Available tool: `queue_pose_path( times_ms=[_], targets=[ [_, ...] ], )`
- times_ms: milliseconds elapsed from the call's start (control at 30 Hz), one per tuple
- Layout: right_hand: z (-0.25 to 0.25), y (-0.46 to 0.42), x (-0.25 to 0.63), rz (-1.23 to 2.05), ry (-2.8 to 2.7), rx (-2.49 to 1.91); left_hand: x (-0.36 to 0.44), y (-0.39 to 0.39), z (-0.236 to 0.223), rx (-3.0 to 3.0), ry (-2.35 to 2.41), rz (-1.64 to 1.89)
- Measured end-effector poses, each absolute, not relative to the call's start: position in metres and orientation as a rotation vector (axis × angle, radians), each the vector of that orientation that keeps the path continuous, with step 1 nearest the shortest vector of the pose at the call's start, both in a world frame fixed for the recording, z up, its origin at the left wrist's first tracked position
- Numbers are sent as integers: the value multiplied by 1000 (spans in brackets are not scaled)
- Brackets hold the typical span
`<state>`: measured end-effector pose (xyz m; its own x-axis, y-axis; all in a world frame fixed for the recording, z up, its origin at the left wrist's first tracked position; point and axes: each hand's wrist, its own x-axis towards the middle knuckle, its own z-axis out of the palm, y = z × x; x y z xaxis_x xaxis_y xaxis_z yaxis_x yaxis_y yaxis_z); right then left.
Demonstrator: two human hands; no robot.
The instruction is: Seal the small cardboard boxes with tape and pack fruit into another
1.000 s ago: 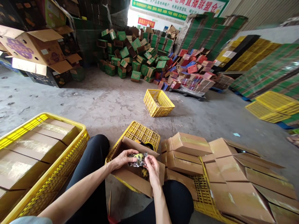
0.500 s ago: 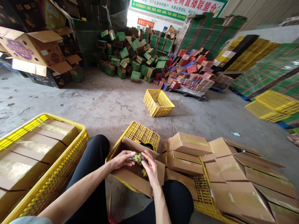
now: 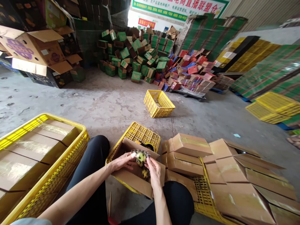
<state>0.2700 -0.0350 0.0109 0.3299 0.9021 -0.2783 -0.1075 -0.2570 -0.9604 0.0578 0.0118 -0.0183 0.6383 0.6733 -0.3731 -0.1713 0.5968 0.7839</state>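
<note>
Between my two hands is a small clear plastic packet [image 3: 141, 157] with yellow-green, dark-spotted contents, whose kind I cannot make out. My left hand [image 3: 124, 161] pinches its left edge, and my right hand [image 3: 152, 170] grips its right edge. Both hands are above an open cardboard box [image 3: 133, 180] with raised flaps. Inside the box, just below the packet, lies a yellow and dark item [image 3: 145, 172]. The box rests on an upturned yellow plastic crate [image 3: 142, 132] between my knees. A tape dispenser-like yellow and black object [image 3: 148, 145] lies behind the box, partly hidden by a flap.
At left, a yellow crate [image 3: 86, 132] holds several taped cartons [image 3: 35, 145]. More closed cartons [image 3: 189, 144] are stacked at right on another yellow crate [image 3: 203, 187]. A yellow basket [image 3: 156, 109] stands ahead on the concrete floor. Green boxes [image 3: 136, 76] are heaped farther back.
The packet has turned so its broader face shows, and looks flatter and more spread out. My right fingers have shifted down to its right edge; the box has not moved.
</note>
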Motion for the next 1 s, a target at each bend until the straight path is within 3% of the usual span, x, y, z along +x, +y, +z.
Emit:
queue_pose_path(
  times_ms=[300,1000],
  targets=[
    [11,-34,269,1221,-826,-1505,60,11,0,934,656,714],
    [28,-38,265,1161,-926,-1547,59,10,3,968,733,702]
  ],
)
